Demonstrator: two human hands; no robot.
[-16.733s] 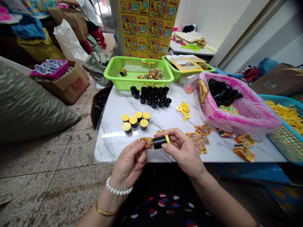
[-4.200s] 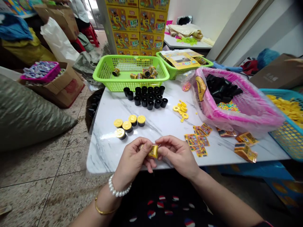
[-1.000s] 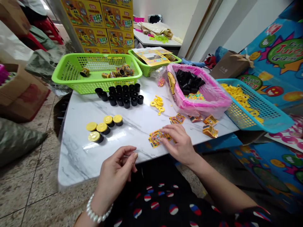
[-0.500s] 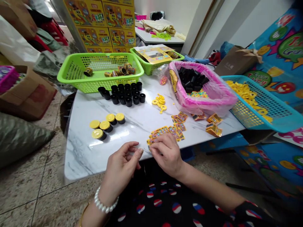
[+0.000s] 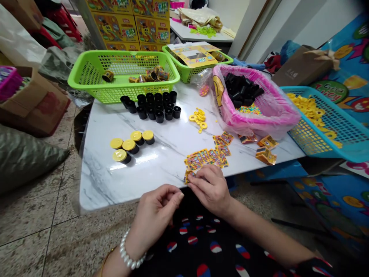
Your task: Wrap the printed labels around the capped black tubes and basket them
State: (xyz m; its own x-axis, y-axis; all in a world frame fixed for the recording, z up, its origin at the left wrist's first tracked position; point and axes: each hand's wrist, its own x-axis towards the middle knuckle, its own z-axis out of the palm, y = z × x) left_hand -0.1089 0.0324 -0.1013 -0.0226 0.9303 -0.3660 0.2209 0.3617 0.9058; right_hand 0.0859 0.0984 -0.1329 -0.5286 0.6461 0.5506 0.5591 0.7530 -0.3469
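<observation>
Baskets hold black cups and yellow rings.

Small yellow printed labels lie flat, overlapping in a loose row on the marble table, the nearest label at its front edge, just under the right hand

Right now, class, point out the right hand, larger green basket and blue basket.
Right hand (image 5: 209,190): head view, back of hand.
Larger green basket (image 5: 115,94): head view, front wall.
Blue basket (image 5: 346,156): head view, front edge.
</observation>
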